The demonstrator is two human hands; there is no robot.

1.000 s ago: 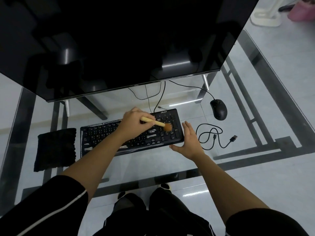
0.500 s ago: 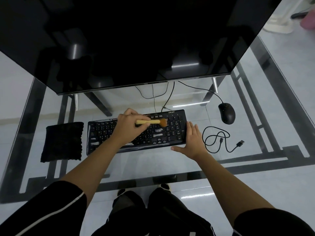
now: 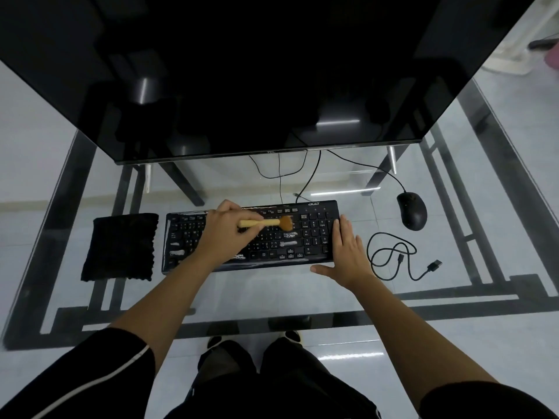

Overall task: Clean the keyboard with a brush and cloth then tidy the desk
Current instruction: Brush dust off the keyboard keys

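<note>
Left hand [image 3: 225,234] grips the brush [image 3: 266,222] by its pale wooden handle, held sideways so the bristle head points right and lands on the keys around the middle-right of the keyboard [image 3: 311,240]. Likely held low and flat like this to sweep across key rows rather than poke down.

Right hand [image 3: 348,252] grasps nothing: fingers straight and together, lying on the right end of the keyboard, thumb spread along the near edge. Reads as bracing, to stop the board sliding on the glass desk [image 3: 272,294] under brush strokes.

The keyboard sits centre of the desk, just near of the monitor [image 3: 242,71], long side facing the person. A black cloth [image 3: 121,247] lies flat just left of the keyboard, not touching it, probably parked in reach for the wipe step. Mouse [image 3: 412,213] is far right and a loose coiled cable [image 3: 393,258] lies right of the bracing hand; both look like tidy-up items for later.

Judgement: brushing stage, cloth wipe and tidying not yet done. White smudges on some keys; can't tell if dust or worn print.
</note>
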